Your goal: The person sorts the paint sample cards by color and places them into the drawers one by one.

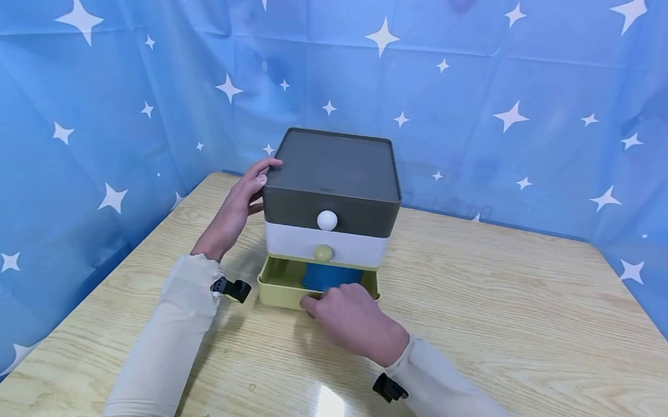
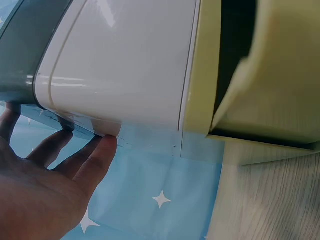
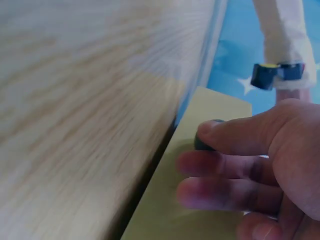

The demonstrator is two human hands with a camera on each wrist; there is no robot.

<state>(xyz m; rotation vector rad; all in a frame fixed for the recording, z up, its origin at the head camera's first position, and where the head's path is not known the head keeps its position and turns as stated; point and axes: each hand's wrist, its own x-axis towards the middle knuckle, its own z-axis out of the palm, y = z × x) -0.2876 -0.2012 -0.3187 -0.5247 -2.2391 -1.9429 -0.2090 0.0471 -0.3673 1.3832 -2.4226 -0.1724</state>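
Note:
A small drawer box (image 1: 334, 163) has a dark grey top tier, a white middle tier (image 1: 291, 239) and a yellow-green bottom drawer (image 1: 278, 297) that stands part-way out. Inside that drawer lies a blue item (image 1: 323, 277), partly hidden by the white tier and my hand. My right hand (image 1: 355, 323) pinches the drawer's dark round knob (image 3: 201, 144) between thumb and fingers. Against the box's left side, my left hand (image 1: 234, 208) rests with its fingers spread, fingertips (image 2: 107, 142) on the wall and one finger over the top edge.
A white knob (image 1: 327, 220) sits on the grey tier and a yellow-green knob (image 1: 323, 253) on the white one. The box stands on a wooden table (image 1: 506, 324). Behind and beside the table hangs a blue star-patterned cloth (image 1: 333, 60).

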